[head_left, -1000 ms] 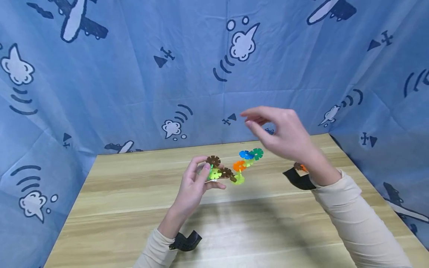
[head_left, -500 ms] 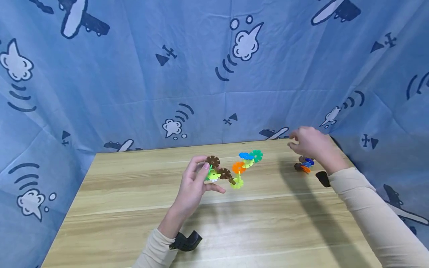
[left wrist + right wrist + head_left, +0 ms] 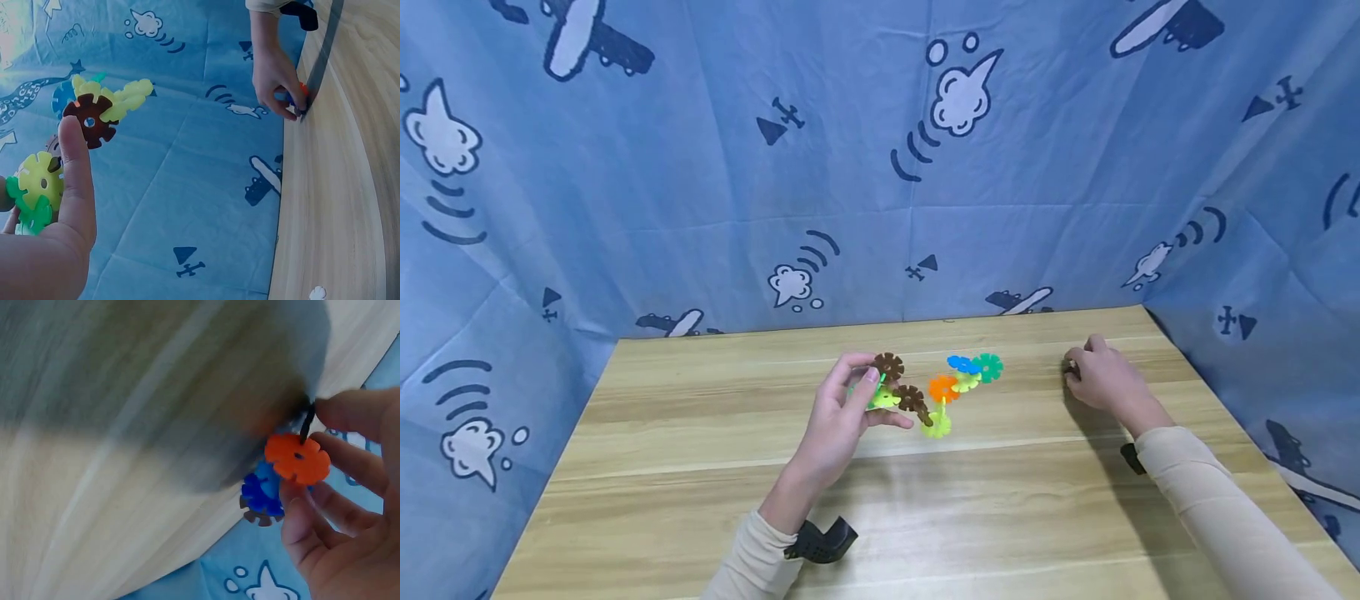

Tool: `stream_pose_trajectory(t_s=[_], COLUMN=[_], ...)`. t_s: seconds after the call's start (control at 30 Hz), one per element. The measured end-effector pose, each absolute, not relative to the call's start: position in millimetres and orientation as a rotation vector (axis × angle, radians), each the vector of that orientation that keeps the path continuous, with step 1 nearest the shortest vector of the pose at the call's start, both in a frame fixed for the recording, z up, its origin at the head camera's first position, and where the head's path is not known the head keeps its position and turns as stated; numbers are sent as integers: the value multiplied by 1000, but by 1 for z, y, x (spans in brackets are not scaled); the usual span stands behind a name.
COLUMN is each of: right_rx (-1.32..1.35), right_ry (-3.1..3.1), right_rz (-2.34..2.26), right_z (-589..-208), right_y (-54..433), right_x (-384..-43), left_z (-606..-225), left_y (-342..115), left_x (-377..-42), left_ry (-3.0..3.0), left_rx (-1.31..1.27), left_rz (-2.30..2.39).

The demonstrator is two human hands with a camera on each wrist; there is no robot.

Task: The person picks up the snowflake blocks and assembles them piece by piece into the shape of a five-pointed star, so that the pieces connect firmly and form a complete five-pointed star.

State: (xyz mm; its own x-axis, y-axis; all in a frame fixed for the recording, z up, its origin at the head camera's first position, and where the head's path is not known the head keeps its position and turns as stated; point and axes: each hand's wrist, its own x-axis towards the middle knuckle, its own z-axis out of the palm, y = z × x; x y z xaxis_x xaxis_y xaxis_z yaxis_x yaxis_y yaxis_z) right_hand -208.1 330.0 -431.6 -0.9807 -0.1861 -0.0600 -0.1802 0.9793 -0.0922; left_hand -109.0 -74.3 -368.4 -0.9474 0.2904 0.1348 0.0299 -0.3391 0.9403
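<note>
My left hand (image 3: 831, 421) holds a chain of joined plastic snowflake discs above the table, thumb on its near end. Brown discs (image 3: 889, 367) and yellow-green discs (image 3: 42, 181) lie by the fingers. Farther out come an orange disc (image 3: 943, 389), a blue disc (image 3: 962, 364) and a green disc (image 3: 988, 367). At the back right of the table, my right hand (image 3: 1108, 383) is down over a small pile. The right wrist view shows thumb and finger pinching a dark disc (image 3: 306, 425), beside an orange disc (image 3: 297, 459) and blue discs (image 3: 261, 495). In the head view the hand hides the pile.
The wooden table (image 3: 685, 467) reaches back to a blue printed curtain (image 3: 842, 167), which also hangs at both sides. A black wrist camera mount (image 3: 822, 542) sits on the left forearm.
My right hand has swung right and down from above the chain to the small pile, where it now pinches a disc. The left hand has kept its grip on the chain.
</note>
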Motion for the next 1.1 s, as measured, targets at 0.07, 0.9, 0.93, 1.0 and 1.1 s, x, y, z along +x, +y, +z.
stream_pose_trajectory(t_s=[0.07,0.9,0.93,1.0,1.1], right_rx=[-289,-670,-679,-693,-668], right_ry=[3074,3235,3124,2876,2564], right_rz=[-138,-1248,-1379,-1590,-1706], right_z=[-436,-297,-287,-271,-258], right_y=[332,215,206,188,167], right_x=[-208,-178,-175,-168,-160], left_z=[-369,-365,-365,-364,-364], left_y=[-75,-71,-70,-68,-65], left_x=[-109,-106,-106,-105,-103], left_ry=[1686,1874,1870,1872,1898], left_rx=[421,399,410,427,438], left_rz=[2407,2278,2293,2314,2318])
